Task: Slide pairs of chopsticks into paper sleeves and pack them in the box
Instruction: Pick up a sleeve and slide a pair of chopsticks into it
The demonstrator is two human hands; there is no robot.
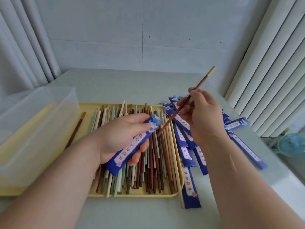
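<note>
Fingers (137,158) clamped on paper sleeve (133,144) (left hand (118,138)) and chopstick (204,80) (right hand (201,116)), the tip best aimed at the sleeve's mouth.

Soft even daylight, faint shadows, wide-angle bending at edges, slight overall softness, no glare

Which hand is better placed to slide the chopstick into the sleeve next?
Right. The right hand pinches the dark brown wooden chopstick, its tip close to the blue paper sleeve that the left hand holds.
</note>
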